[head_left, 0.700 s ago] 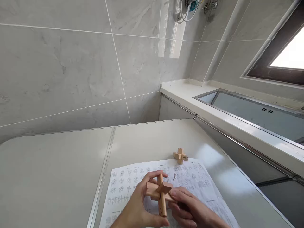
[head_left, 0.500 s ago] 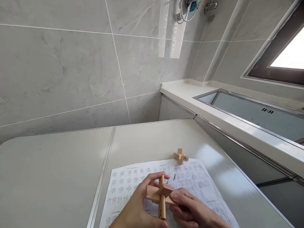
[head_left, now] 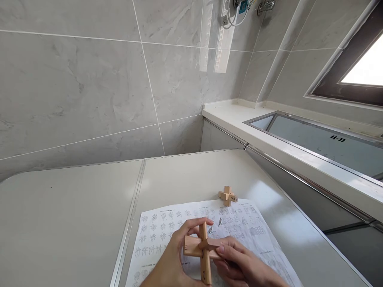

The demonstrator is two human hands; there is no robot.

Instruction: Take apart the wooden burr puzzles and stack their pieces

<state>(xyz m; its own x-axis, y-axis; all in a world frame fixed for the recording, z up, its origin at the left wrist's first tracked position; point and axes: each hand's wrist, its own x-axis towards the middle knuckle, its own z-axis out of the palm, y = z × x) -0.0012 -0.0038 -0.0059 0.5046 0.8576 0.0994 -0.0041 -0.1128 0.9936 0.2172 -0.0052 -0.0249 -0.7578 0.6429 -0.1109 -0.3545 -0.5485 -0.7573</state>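
Both my hands hold one wooden cross puzzle of interlocked bars just above a printed instruction sheet. My left hand curls round its left side, thumb and forefinger pinching near the upright bar. My right hand grips the horizontal bar from the right, thumb on top. A second, smaller wooden cross puzzle rests on the far edge of the sheet, untouched.
The sheet lies on a pale grey table with a metal seam running front to back. Grey wall tiles stand behind. To the right is a white counter with a steel sink and a window above.
The held puzzle has turned slightly and dropped a little; its upright bar now reaches lower. My fingers shifted on it. The small puzzle has not moved.
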